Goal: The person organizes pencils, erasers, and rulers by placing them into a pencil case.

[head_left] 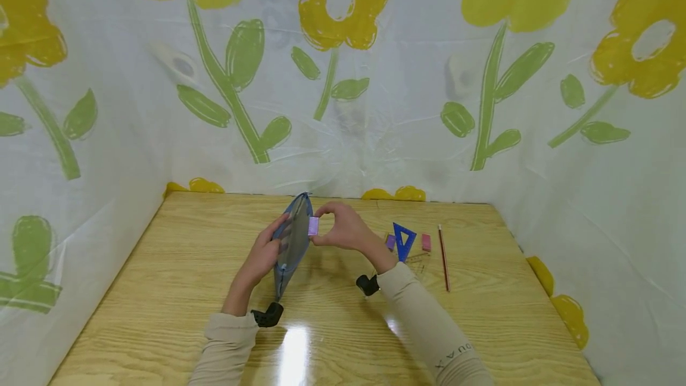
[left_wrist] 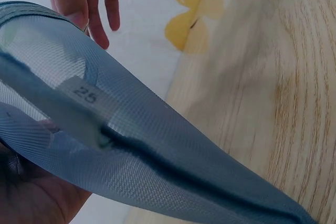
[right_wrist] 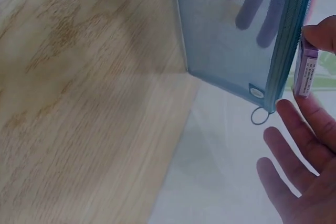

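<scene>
A blue mesh zip pouch (head_left: 293,246) stands upright and tilted above the table, its zipped edge facing right. My left hand (head_left: 262,255) grips it from the left, several fingers showing through the mesh in the right wrist view. Between thumb and fingertip my right hand (head_left: 347,228) pinches a small purple eraser (head_left: 313,226) with a white label (right_wrist: 308,77). The eraser is right at the zipper edge (right_wrist: 289,45) of the pouch. My other right fingers (right_wrist: 299,166) are spread out. A tag marked 25 (left_wrist: 86,96) shows through the mesh in the left wrist view.
To the right on the wooden table (head_left: 493,326) lie a second purple block (head_left: 390,242), a blue set square (head_left: 402,250), a pink block (head_left: 426,242), a clear ruler-like piece (head_left: 418,261) and a pencil (head_left: 444,258). A flower-printed cloth (head_left: 407,136) surrounds the table.
</scene>
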Available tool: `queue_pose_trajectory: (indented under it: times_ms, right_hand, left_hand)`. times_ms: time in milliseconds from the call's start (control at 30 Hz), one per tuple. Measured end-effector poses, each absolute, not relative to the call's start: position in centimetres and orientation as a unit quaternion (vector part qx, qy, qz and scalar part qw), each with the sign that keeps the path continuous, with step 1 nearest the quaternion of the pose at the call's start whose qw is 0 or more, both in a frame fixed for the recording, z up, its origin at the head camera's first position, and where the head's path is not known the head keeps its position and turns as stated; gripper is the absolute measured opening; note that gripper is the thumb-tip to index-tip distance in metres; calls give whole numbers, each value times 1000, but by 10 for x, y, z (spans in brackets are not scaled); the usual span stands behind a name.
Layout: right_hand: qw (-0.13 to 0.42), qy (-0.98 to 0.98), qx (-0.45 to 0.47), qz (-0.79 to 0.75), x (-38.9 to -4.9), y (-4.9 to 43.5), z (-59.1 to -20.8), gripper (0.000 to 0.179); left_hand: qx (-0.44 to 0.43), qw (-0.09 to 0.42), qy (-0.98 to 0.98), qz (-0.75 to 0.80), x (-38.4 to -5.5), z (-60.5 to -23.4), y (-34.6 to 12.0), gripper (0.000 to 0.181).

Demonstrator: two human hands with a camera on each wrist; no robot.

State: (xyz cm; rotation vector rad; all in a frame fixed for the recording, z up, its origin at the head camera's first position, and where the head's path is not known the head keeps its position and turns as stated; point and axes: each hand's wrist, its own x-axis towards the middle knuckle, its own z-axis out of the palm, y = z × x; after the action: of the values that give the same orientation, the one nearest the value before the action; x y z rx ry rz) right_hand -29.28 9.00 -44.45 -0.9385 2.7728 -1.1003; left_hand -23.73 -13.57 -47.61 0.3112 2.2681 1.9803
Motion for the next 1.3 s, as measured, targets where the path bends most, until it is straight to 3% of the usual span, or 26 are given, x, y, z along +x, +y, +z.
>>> queue_pose_trajectory:
  times_ms: [1300]
  right_hand:
    - [-26,916,-300,-264,-294,85,-435,42]
  left_hand:
    - [98,45,784,612,-237,-471,-130,69]
